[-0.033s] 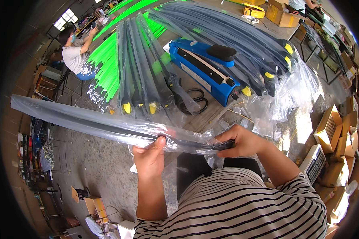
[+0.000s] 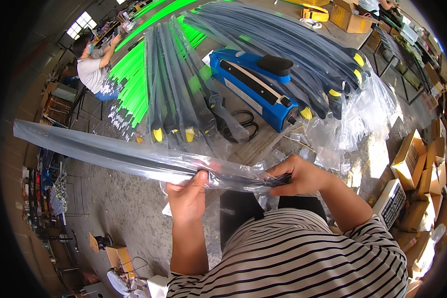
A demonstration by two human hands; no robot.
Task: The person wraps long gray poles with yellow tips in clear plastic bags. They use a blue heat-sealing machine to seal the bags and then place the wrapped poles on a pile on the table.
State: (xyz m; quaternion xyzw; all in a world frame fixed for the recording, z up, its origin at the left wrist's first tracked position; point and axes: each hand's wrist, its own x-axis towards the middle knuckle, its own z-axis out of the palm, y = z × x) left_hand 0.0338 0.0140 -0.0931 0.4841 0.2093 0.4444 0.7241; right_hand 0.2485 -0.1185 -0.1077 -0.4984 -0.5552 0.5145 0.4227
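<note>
Left hand [image 2: 187,196] and right hand [image 2: 300,175] both gripped the bagged rod [image 2: 134,156], held just in front of the sealer [image 2: 256,89]. Looked light, stiff inside, with slippery film outside. Best pinched near the handle end, by the right hand.

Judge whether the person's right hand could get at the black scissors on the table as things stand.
Probably yes, once freed. The right hand grips the end of the long clear sleeve; the scissors lie just beyond it, uncovered, beside the blue sealer.
</note>
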